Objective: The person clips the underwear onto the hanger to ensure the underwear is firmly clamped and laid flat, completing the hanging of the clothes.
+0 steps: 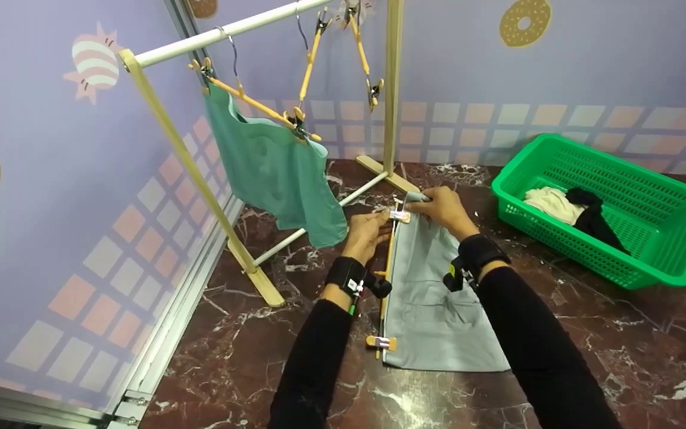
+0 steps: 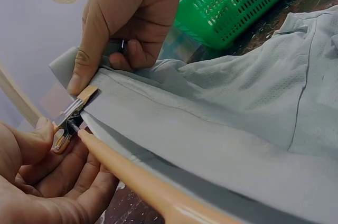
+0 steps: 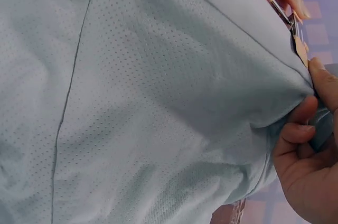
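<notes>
Grey shorts (image 1: 432, 333) lie on the marble surface (image 1: 230, 357), their waistband (image 2: 174, 121) along a yellow hanger (image 2: 132, 174). Taking the middle of the shorts as the clock's centre, my left hand (image 1: 367, 233) pinches the far clip (image 1: 401, 215) at 11 o'clock, and my right hand (image 1: 443, 208) grips the corner of the waistband just beside it. The near clip (image 1: 382, 343) sits over the band at about 8 o'clock.

To do this well, I should hold the corner taut, lay both layers together and let the clip bite well past the edge, so the band runs straight between the clips. The layers gape along the bar in the left wrist view, so catching only the upper one seems the likeliest slip. I'd want my right thumb (image 2: 80, 76) clear of the clip's tip before easing off its handles.

I can't tell whether the far clip has caught both layers; its underside is hidden. My left wrist (image 1: 346, 275) covers some of the bar, and my right arm (image 1: 533, 333) hides part of the shorts' 3 o'clock edge. In the green basket (image 1: 557, 239), at 2 o'clock, the pale cloth (image 1: 551, 204) and black cloth (image 1: 599, 223) are too crumpled to identify.
</notes>
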### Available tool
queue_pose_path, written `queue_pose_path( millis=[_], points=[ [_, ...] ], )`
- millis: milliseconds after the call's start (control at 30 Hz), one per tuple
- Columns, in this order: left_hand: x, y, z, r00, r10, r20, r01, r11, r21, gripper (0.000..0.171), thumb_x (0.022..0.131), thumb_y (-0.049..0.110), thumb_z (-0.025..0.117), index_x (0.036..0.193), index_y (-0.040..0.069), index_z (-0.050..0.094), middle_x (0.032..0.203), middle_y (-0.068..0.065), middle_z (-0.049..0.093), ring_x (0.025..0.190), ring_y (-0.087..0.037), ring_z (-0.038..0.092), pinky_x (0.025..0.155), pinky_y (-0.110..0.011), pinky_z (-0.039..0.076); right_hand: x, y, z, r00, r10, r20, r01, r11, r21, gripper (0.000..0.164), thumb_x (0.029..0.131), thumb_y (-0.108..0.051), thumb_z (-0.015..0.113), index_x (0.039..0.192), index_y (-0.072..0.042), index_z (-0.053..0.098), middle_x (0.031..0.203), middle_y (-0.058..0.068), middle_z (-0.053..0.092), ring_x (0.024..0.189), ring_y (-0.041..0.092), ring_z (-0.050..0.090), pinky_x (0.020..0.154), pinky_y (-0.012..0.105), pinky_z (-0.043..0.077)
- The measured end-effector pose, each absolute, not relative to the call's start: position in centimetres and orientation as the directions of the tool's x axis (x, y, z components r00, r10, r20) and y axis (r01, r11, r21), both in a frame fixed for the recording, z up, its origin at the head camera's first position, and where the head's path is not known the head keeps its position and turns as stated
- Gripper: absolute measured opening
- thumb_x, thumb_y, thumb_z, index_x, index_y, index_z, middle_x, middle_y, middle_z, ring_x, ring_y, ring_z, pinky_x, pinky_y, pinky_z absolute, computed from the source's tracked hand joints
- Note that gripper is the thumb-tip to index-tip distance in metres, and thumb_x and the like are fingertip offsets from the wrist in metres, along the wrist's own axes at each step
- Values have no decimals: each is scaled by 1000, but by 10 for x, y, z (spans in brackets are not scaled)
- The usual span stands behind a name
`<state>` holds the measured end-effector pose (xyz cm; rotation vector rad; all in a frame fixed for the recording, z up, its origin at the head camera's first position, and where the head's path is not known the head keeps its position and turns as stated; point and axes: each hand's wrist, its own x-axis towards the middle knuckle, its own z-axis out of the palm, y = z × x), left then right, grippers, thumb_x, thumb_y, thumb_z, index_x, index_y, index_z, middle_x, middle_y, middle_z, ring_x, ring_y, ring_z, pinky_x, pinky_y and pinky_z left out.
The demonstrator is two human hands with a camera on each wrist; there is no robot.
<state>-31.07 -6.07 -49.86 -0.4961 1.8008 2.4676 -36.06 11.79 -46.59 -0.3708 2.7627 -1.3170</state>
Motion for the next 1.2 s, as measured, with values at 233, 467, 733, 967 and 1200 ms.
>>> queue_pose_path(
  millis=[233,467,733,967,1200],
  points=[
    [-312,-54,-500,-950,-128,-283,-233,-310,922,25,99,11,68,104,-12,73,88,-3,65,70,-15,63,70,-29,56,-359,119,-467,-979,-193,64,-174,634,-753,40,89,-36,81,68,-11,58,57,-4,50,53,13,47,53,26,39],
    [-310,-50,-498,-955,-81,-286,-251,-294,922,24,99,14,68,98,-10,74,92,-5,66,73,-16,65,72,-29,57,-359,123,-467,-985,-159,71,-158,644,-748,38,89,-34,81,69,-10,58,59,-4,51,54,12,47,51,24,38],
    [-306,-53,-502,-974,-24,-224,-211,-251,945,28,102,15,64,83,-5,68,83,-5,63,71,-16,62,70,-28,56,-346,118,-466,-977,-198,84,-192,629,-753,42,96,-23,74,126,4,62,117,23,69,97,34,68,80,38,59],
    [-297,-67,-509,-985,-35,-168,-165,-67,984,28,103,11,62,94,-15,69,85,-14,67,73,-20,66,77,-33,62,-292,94,-469,-947,-297,120,-300,693,-656,58,94,-11,68,143,3,41,131,30,47,95,39,63,80,50,60],
    [-292,-83,-511,-988,-36,-153,-157,138,978,23,104,6,54,89,-9,62,75,-4,51,65,-14,52,61,-25,49,-216,71,-472,-909,-378,-178,-220,796,-564,53,101,-26,63,143,0,43,134,23,50,87,27,63,74,35,61]
  ],
)
